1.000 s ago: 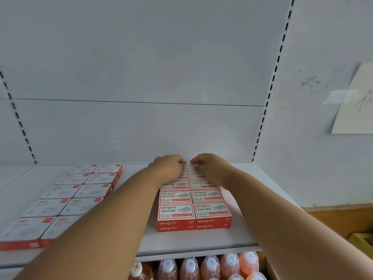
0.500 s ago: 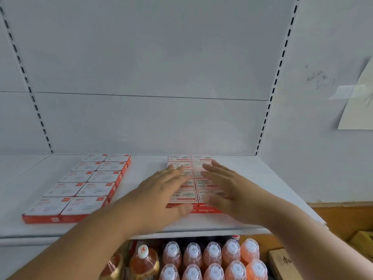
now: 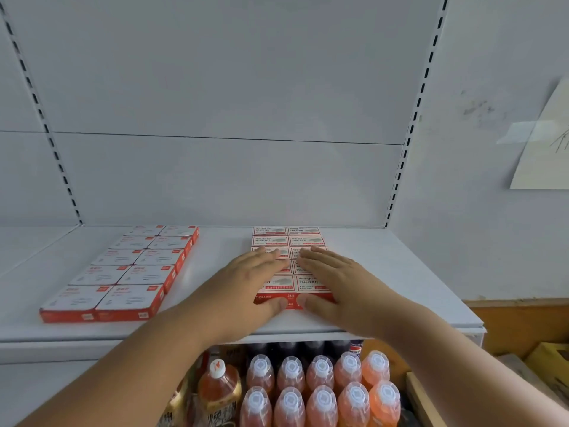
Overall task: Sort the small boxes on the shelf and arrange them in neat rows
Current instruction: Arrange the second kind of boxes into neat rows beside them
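Observation:
Small red-and-white staple boxes (image 3: pixel 288 238) lie in two columns, stacked two high, on the white shelf (image 3: pixel 385 272). My left hand (image 3: pixel 246 288) lies flat on the left column, fingers straight, thumb against the front face. My right hand (image 3: pixel 341 282) lies flat on the right column the same way, thumb at the front edge. The hands hide the middle boxes. A second block of flatter red-and-white boxes (image 3: pixel 135 269) sits in two neat columns at the left of the shelf, untouched.
The shelf's back panel (image 3: pixel 215 180) rises behind the boxes, with slotted uprights at both sides. Below the shelf stand rows of orange drink bottles (image 3: pixel 320 392) and a tea bottle (image 3: pixel 218 389). A paper sheet (image 3: pixel 545 149) is taped to the right wall.
Both hands have drawn back from the rear of the staple-box block to its front and now lie flat on it. The camera has tilted down and back.

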The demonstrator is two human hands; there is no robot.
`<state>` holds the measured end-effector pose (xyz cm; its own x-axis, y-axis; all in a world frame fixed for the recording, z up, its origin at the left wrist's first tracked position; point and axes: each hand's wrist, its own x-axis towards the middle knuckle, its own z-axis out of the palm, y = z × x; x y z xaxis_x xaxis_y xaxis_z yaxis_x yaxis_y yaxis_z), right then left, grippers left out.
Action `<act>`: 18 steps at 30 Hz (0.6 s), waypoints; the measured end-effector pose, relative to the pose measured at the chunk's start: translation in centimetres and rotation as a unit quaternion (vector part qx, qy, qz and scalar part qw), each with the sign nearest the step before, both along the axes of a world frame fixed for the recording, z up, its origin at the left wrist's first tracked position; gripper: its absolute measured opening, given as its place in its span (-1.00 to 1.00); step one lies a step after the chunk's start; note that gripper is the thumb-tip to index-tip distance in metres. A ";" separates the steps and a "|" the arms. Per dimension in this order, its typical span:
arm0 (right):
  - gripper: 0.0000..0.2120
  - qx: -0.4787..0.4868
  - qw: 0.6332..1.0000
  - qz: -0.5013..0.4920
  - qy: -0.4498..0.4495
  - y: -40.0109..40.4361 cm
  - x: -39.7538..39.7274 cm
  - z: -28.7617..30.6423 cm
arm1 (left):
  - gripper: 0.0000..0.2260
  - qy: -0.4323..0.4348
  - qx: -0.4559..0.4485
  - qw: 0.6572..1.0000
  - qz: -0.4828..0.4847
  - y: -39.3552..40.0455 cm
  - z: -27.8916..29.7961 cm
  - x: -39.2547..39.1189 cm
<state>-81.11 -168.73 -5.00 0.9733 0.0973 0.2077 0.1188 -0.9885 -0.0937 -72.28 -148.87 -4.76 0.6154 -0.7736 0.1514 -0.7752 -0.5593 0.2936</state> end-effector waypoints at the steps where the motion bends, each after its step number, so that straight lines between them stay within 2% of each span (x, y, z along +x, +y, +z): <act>1: -0.31 0.008 1.000 0.002 -0.003 0.0 0.1 0.0 | -0.39 0.005 -0.005 1.000 0.001 0.0 0.0 0.0; 8: -0.31 0.071 0.996 0.012 -0.045 0.0 -0.4 0.0 | -0.33 0.024 -0.038 0.999 -0.008 0.4 0.0 -0.1; 11: -0.29 0.103 0.989 -0.046 -0.100 -0.1 -1.5 0.5 | -0.31 0.002 -0.092 0.995 0.029 1.2 0.0 -0.5; 13: -0.30 0.102 0.983 -0.102 -0.110 -0.4 -2.4 0.6 | -0.36 -0.033 -0.119 0.990 0.070 2.1 0.0 -0.6; 15: -0.39 0.099 0.983 -0.135 -0.081 -0.6 -3.0 0.6 | -0.47 -0.040 -0.131 0.987 0.084 2.7 -0.1 -0.6; 18: -0.58 0.131 0.982 -0.127 -0.045 -0.4 -3.3 0.4 | -0.62 -0.023 -0.120 0.990 0.071 3.0 0.0 -0.8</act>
